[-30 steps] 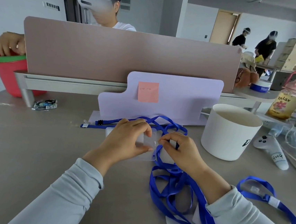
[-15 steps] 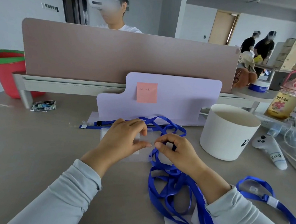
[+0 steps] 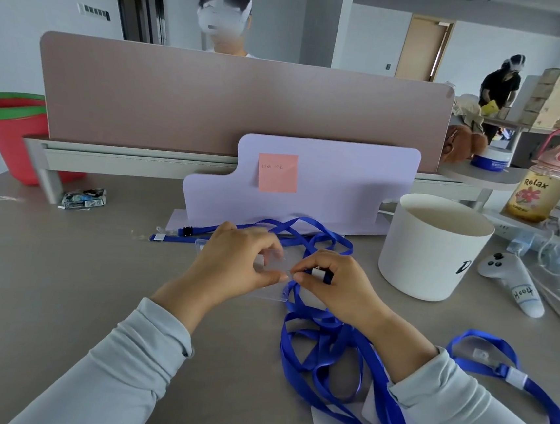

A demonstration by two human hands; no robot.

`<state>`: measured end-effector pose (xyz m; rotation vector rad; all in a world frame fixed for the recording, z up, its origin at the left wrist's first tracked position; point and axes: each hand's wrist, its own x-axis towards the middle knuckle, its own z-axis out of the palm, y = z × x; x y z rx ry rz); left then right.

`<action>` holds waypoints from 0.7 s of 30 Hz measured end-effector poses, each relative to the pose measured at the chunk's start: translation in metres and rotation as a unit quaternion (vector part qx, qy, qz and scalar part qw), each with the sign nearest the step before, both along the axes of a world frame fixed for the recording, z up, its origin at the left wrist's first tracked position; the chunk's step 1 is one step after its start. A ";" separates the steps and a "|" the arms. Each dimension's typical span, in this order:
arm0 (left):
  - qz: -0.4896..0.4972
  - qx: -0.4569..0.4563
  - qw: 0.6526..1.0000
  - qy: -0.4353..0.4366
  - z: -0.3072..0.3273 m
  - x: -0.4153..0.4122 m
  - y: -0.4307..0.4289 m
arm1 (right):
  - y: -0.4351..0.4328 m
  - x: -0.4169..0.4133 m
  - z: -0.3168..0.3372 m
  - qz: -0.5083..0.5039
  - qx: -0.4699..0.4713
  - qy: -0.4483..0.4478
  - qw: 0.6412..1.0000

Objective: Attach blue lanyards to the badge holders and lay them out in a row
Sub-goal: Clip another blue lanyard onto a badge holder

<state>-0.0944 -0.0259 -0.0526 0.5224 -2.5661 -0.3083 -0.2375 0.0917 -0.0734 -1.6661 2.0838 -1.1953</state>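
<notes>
Now the left hand (image 3: 239, 266) pinches the clear badge holder (image 3: 265, 278) flat near the middle of the tabletop (image 3: 58, 293), steadying its edge so the right hand (image 3: 333, 282), its grip closed on the blue lanyard (image 3: 324, 346) clip, can hook on.

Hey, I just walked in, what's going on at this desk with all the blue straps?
A person is fitting a blue lanyard to a clear badge holder. The left hand pinches the holder; the right hand brings the lanyard's clip to its edge. One finished badge lies to the right, another lanyard behind the hands. No row is laid out yet.
</notes>
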 end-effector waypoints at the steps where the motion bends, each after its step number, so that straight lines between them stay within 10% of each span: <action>1: -0.003 -0.008 1.000 -0.013 0.000 0.000 -0.001 | 0.000 0.000 0.000 0.002 0.002 0.001 1.000; 21: -0.046 0.067 0.996 -0.032 0.000 0.000 0.003 | 0.001 0.004 -0.002 -0.010 -0.003 0.021 1.000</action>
